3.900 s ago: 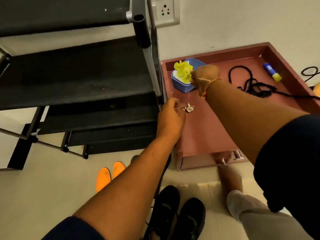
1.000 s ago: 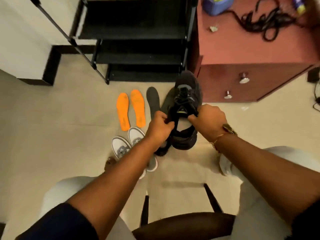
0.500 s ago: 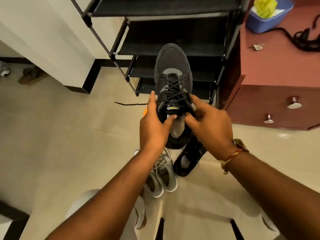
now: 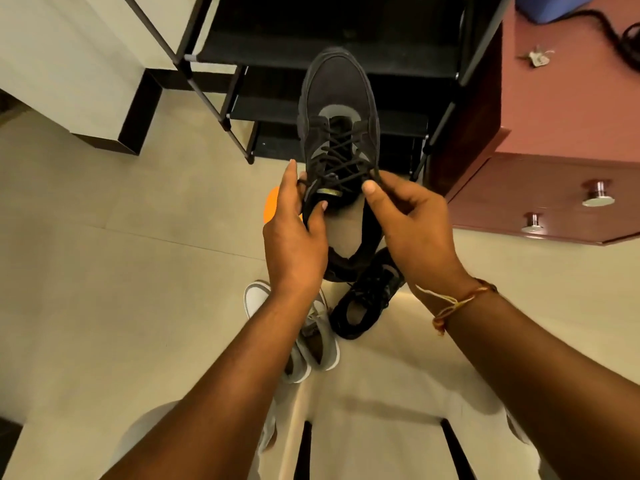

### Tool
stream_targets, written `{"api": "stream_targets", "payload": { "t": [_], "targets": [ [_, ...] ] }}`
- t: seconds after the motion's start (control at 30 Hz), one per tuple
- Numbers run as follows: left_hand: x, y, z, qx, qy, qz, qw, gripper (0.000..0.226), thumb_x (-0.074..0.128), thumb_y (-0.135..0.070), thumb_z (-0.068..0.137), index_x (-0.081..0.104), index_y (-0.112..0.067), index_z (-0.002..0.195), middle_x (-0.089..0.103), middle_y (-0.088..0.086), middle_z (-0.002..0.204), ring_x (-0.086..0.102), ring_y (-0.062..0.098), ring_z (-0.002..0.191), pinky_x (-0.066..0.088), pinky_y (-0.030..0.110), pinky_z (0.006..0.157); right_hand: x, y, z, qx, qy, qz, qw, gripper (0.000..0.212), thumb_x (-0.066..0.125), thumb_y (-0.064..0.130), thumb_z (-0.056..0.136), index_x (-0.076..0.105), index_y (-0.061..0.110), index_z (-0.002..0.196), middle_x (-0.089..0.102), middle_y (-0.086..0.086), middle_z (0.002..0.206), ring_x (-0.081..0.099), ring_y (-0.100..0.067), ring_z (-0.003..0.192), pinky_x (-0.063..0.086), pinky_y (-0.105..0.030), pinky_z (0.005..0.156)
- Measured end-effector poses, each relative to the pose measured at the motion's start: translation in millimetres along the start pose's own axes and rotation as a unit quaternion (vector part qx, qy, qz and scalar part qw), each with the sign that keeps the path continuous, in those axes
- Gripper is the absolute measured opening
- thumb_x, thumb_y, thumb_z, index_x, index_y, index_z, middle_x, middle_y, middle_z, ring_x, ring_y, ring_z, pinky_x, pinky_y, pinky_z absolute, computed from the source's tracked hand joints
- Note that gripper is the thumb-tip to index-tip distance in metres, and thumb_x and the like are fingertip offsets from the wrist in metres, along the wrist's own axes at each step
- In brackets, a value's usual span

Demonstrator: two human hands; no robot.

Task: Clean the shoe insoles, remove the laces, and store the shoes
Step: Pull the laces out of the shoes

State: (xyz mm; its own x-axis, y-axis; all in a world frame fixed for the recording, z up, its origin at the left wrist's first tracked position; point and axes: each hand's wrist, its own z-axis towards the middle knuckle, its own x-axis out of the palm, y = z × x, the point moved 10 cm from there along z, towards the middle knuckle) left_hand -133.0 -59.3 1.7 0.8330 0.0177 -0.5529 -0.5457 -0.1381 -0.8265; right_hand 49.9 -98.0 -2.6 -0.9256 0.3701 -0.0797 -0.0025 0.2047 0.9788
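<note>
Pale tiled floor [image 4: 104, 271] fills the view. A black shoe rack [image 4: 277, 46] stands at 12 o'clock and a maroon drawer cabinet [image 4: 554, 133] at 2 o'clock.

Half a second ago both thumbs met at the tongue of the black sneaker [image 4: 337, 98]. Now they have parted to either side of its collar. The view has also tipped, so the blue tub [image 4: 543, 8] on the cabinet is cut by the top edge.

The sneaker is held up at the centre between both hands, toe towards 12 o'clock, in front of the rack's lower shelves. The left hand [image 4: 294, 233] is at the sneaker's 8 o'clock side. Its thumb is curled over a strand of the laces [image 4: 341, 157] and its forefinger is stretched up along the side. The right hand [image 4: 412, 230], at the 4 o'clock side, pinches the other lace strand between thumb and bent forefinger. A thread bracelet [image 4: 457, 301] circles that wrist.

On the floor beneath the hands, a second black sneaker [image 4: 367, 303] lies at 5 o'clock of the held one, partly hidden by the right wrist. Just left of it are white sneakers [image 4: 315, 341], largely covered by the left forearm. An orange insole [image 4: 272, 202] peeps out beside the left hand's knuckles. Keys [image 4: 536, 57] and a black cord [image 4: 620, 36] lie on the cabinet top. Two metal knobs [image 4: 597, 195] show on its drawers.
</note>
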Motion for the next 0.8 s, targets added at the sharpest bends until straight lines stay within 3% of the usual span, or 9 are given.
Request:
{"api": "stream_targets", "payload": {
  "t": [0.17, 0.3, 0.57, 0.7, 0.8],
  "targets": [
    [-3.0, 13.4, 3.8, -0.027, -0.002, -0.007, 1.000, 0.067, 0.061, -0.019, 0.100, 0.028, -0.034, 0.156, 0.058, -0.011, 0.142, 0.048, -0.006, 0.128, 0.033, -0.007, 0.083, 8.2, -15.4, 0.9, 0.112, -0.017, 0.121, 0.986, 0.018, 0.068, 0.017, 0.091, 0.073, 0.006, 0.105, 0.075, -0.010, 0.098, 0.072, -0.023, 0.096, 0.058, -0.036, 0.086],
    [-6.7, 27.2, 6.1, -0.050, 0.001, -0.009, 0.999, 0.068, 0.062, -0.018, 0.099, 0.028, -0.033, 0.156, 0.057, -0.008, 0.143, 0.048, 0.001, 0.132, 0.029, -0.010, 0.082, 7.7, -22.6, 0.3, 0.173, -0.026, 0.173, 0.969, 0.019, 0.065, 0.017, 0.093, 0.071, 0.005, 0.107, 0.075, -0.008, 0.100, 0.071, -0.017, 0.096, 0.057, -0.028, 0.085],
    [-1.3, 26.8, 4.9, -0.057, 0.004, -0.005, 0.998, 0.070, 0.060, -0.014, 0.100, 0.025, -0.033, 0.157, 0.059, -0.006, 0.142, 0.049, 0.005, 0.133, 0.030, -0.007, 0.083, -6.3, -3.5, 5.2, 0.164, -0.049, 0.308, 0.936, 0.012, 0.063, 0.017, 0.095, 0.071, 0.009, 0.095, 0.071, -0.005, 0.092, 0.065, -0.012, 0.086, 0.056, -0.024, 0.085],
    [3.6, 16.0, 0.6, -0.034, 0.008, -0.001, 0.999, 0.068, 0.059, -0.013, 0.100, 0.026, -0.032, 0.157, 0.059, -0.008, 0.141, 0.045, -0.008, 0.129, 0.031, -0.009, 0.082, -10.7, 0.2, 9.6, 0.152, -0.033, 0.342, 0.927, 0.013, 0.063, 0.020, 0.094, 0.071, 0.010, 0.098, 0.070, -0.006, 0.093, 0.065, -0.010, 0.084, 0.055, -0.023, 0.084],
    [2.4, 6.6, -2.7, -0.010, 0.003, -0.009, 1.000, 0.063, 0.058, -0.012, 0.101, 0.030, -0.027, 0.156, 0.062, -0.006, 0.137, 0.040, -0.024, 0.110, 0.031, -0.010, 0.080, -15.8, 0.5, 14.9, 0.120, -0.019, 0.263, 0.957, 0.016, 0.063, 0.021, 0.095, 0.069, 0.009, 0.103, 0.071, -0.007, 0.098, 0.067, -0.014, 0.091, 0.055, -0.028, 0.087]
  ]
}}
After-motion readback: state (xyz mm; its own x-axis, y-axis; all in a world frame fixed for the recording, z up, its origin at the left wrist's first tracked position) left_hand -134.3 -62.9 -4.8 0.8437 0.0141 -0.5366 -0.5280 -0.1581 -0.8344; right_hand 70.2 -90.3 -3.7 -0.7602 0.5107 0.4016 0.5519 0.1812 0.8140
